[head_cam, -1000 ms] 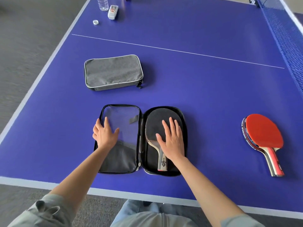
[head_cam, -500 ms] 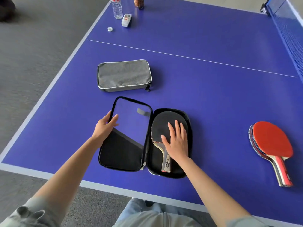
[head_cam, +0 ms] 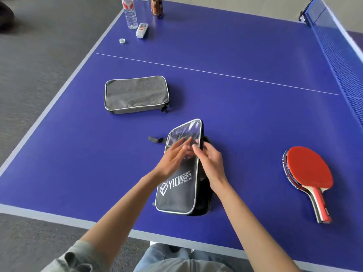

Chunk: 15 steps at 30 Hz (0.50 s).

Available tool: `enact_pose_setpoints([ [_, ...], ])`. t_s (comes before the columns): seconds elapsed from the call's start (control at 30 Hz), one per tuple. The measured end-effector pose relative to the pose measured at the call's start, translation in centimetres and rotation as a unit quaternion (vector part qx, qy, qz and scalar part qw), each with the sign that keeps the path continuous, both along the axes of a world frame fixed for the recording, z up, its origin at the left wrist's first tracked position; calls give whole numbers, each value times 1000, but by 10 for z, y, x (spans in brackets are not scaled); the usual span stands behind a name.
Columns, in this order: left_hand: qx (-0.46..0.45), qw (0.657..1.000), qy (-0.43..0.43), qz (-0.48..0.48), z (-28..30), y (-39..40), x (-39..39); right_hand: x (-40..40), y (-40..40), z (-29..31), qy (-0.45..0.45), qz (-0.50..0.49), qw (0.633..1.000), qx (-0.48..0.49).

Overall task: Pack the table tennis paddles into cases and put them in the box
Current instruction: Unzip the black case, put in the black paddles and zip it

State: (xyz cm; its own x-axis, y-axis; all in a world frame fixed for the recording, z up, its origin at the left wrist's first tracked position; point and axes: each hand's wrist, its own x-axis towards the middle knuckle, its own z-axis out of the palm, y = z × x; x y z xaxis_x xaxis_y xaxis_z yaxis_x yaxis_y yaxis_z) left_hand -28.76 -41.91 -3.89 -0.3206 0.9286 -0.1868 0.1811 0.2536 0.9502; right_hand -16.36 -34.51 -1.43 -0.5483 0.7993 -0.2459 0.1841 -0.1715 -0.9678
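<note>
Both hands on black case (head_cam: pixel 177 185), lid folded nearly shut. L hand (head_cam: pixel 172 157) flat on lid, fingers straight. R hand (head_cam: pixel 211 163) at lid's right edge, fingers curled over it. Grey case (head_cam: pixel 136 94) beyond fingertips; red paddles (head_cam: pixel 309 169) well right of R hand.

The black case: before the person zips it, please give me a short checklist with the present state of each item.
1. Lid of black case folded over: ok.
2. Lid edges meet fully: not ok, right side gapes.
3. Paddle seated inside: cannot tell, hidden.
4. Zipper pull located: cannot tell.
5. Left hand and right hand at case: ok.
6. Red paddle and grey case waiting, unpacked: ok.
</note>
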Motion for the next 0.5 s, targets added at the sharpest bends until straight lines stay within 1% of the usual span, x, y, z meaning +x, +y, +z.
enact_pose_setpoints([
  [0.07,-7,998,57,5,-17,7,12,12,14,-9,-34,-32,999,18],
  [0.13,-33,992,122,-1,-31,9,19,22,26,-21,-70,-43,997,10],
  [0.2,-71,977,199,-29,-42,13,26,29,34,-36,-101,-46,994,-2],
  [0.23,-93,967,235,-44,-46,13,30,32,37,-45,-120,-51,991,10],
  [0.3,-131,943,298,-73,-54,12,36,36,37,-61,-163,-59,983,53],
  [0.4,-168,899,388,-114,-65,10,45,39,36,-75,-216,-89,961,146],
  [0.5,-182,879,428,-106,-71,12,56,35,33,-77,-242,-93,943,207],
])
